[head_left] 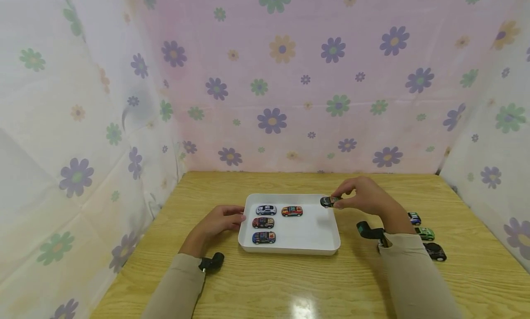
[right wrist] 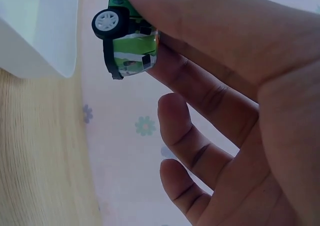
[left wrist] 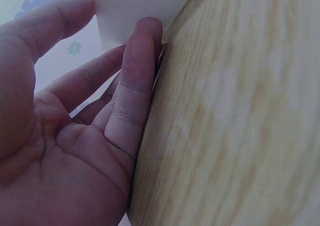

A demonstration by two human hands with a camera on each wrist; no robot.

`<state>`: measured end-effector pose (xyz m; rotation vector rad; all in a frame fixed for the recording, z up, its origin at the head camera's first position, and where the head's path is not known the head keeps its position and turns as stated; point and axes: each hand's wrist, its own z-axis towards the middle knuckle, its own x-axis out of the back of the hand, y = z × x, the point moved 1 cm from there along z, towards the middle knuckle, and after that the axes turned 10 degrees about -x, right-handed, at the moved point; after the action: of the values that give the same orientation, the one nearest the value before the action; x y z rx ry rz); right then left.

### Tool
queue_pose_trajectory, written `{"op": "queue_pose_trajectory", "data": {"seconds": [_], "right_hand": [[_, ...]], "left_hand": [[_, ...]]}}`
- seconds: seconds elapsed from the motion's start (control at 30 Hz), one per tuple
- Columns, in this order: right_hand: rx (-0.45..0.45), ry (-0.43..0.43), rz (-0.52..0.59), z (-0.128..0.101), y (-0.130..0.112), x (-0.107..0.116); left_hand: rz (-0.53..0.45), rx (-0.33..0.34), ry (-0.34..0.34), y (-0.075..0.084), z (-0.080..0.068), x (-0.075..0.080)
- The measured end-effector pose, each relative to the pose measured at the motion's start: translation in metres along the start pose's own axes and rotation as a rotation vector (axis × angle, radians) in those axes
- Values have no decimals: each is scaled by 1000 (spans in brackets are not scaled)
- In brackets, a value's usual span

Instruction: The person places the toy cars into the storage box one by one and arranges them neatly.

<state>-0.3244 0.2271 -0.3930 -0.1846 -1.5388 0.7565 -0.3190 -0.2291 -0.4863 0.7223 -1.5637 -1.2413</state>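
On the wooden surface (head_left: pixel 290 282), my left hand (head_left: pixel 219 222) rests flat-fingered against the white tray (head_left: pixel 314 238). My right hand (head_left: pixel 364 197) pinches a green toy car (head_left: pixel 330 201) above the tray's far right corner; a loose pinch could drop it outside.

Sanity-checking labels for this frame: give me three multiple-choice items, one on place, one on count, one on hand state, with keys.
1. Where is the right hand holding its toy car?
A. over the tray's far right corner
B. on the table's left edge
C. beside the left sleeve

2. How many cars lie in the white tray?
A. two
B. four
C. seven

3. What is the left hand doing?
A. pinching a car
B. raised in the air
C. resting against the tray's left side

Key: 1 A, the head view shows the car at that corner. 2 B, three in one column and one beside. 3 C, fingers touch the tray wall.
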Motion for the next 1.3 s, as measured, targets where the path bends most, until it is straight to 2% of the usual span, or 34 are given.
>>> {"op": "queue_pose_trajectory", "data": {"seconds": [0.53,0.83,1.07,1.3], "right_hand": [[48,-49,48,13,-17,-18],[49,-93,38,22,-25,-31],[26,-125,49,27,-31,-41],[21,-157,69,33,-39,-51]], "left_hand": [[6,9,17,1,-1,-1],[8,10,17,4,-2,-1],[-28,2,4,4,-1,-2],[-12,19,19,4,-2,-2]]}}
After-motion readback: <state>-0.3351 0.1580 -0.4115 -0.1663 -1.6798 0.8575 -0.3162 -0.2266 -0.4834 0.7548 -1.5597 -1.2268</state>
